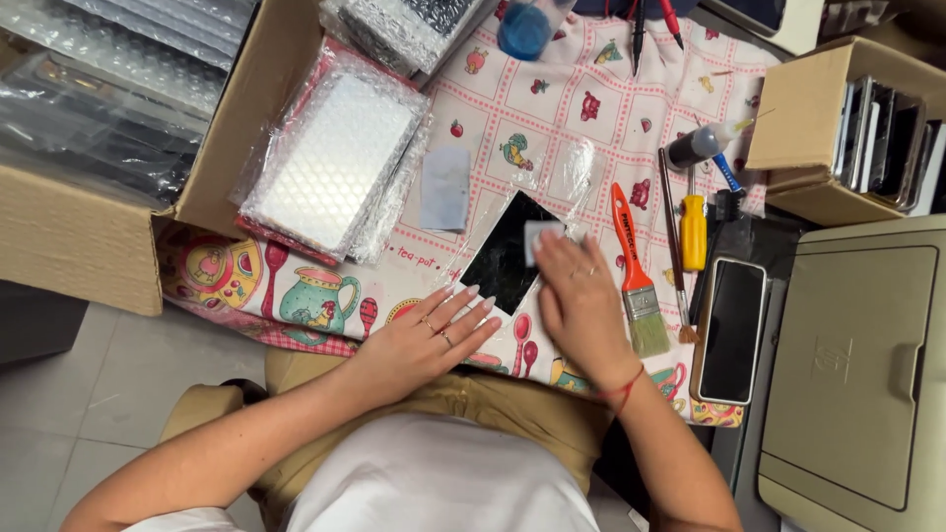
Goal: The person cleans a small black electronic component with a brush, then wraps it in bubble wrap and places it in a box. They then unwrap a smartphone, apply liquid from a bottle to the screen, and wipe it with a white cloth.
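Observation:
A black glass screen panel (503, 258) lies on the patterned tablecloth (552, 118) in front of me. My left hand (426, 340) rests flat beside it, fingertips touching its near left edge. My right hand (579, 296) presses a small pale wipe pad (540, 236) onto the panel's right side. A clear plastic wrapper (572, 169) lies just beyond the panel.
A paintbrush with an orange handle (633, 274), a yellow screwdriver (694, 231) and a phone (731, 330) lie to the right. A grey printer (857, 374) stands at far right. Bubble-wrapped packs (330, 158) and a cardboard box (79, 236) sit on the left, a small box of parts (838, 128) at upper right.

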